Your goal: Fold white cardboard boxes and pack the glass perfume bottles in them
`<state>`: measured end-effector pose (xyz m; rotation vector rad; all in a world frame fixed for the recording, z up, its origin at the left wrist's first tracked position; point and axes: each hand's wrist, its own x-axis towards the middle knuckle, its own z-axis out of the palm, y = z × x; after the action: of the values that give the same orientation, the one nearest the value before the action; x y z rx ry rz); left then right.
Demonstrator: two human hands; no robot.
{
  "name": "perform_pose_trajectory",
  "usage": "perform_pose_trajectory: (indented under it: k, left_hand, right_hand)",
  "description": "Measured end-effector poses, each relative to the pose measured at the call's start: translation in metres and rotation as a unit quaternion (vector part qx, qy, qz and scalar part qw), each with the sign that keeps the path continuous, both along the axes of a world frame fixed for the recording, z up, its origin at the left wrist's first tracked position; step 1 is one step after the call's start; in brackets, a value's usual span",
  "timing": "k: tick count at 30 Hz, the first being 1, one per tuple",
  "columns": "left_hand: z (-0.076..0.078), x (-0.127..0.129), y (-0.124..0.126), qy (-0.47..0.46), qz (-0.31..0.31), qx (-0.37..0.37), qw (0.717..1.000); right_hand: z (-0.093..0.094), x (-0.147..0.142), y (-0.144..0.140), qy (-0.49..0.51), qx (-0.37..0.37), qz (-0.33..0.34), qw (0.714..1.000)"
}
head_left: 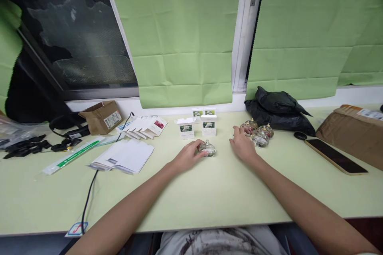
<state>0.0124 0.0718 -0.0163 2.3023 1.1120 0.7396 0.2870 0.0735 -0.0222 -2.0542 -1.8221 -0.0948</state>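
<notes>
My left hand grips a small round glass bottle that rests on the pale green table. Just right of it, my right hand lies flat on the table with fingers apart, holding nothing, close to a cluster of three similar glass bottles. Behind the held bottle stand small white boxes with flower pictures, one with its lid flaps up.
Flat white cartons and white envelopes lie at the left with a black cable. A black bag, a phone and a brown parcel lie at the right. A cardboard box stands at the back left.
</notes>
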Motion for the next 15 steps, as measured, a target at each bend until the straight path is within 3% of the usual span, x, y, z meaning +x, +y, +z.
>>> perform_pose_trajectory:
  k: [3, 10, 15]
  left_hand:
    - [-0.001, 0.000, 0.000, 0.005, -0.003, 0.007, 1.000]
    - [-0.001, -0.002, 0.003, 0.010, -0.001, 0.013, 1.000]
    - [-0.001, -0.007, 0.008, 0.004, -0.004, 0.010, 1.000]
  right_hand:
    - [-0.002, -0.001, 0.000, -0.012, -0.051, 0.003, 0.999]
    - [-0.003, -0.003, 0.002, -0.014, -0.072, 0.008, 0.997]
    - [-0.004, -0.011, -0.001, 0.086, 0.033, 0.077, 0.993]
